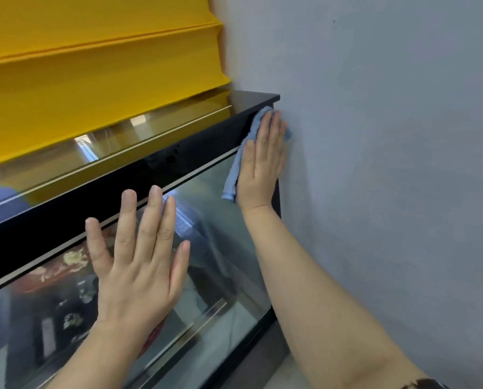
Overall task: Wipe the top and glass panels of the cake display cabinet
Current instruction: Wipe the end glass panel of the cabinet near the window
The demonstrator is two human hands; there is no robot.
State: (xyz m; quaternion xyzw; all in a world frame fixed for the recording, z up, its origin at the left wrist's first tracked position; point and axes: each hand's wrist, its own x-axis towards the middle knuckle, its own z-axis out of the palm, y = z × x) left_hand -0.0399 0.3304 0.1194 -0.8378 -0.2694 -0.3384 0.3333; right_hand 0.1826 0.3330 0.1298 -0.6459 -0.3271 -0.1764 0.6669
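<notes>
The cake display cabinet (195, 153) has a black frame, a glossy glass top and a glass front panel (220, 248). My right hand (261, 164) lies flat with straight fingers, pressing a light blue cloth (233, 175) against the cabinet's upper right corner, over the black top rail and the glass edge. My left hand (139, 256) rests flat on the front glass just below the black rail, fingers spread, holding nothing. Cakes and shelves show dimly through the glass.
A grey wall (389, 136) stands right beside the cabinet's right end, close to my right hand. A yellow folded panel (94, 66) rises behind the cabinet top and reflects in it. The cabinet's dark base (251, 357) runs along the bottom.
</notes>
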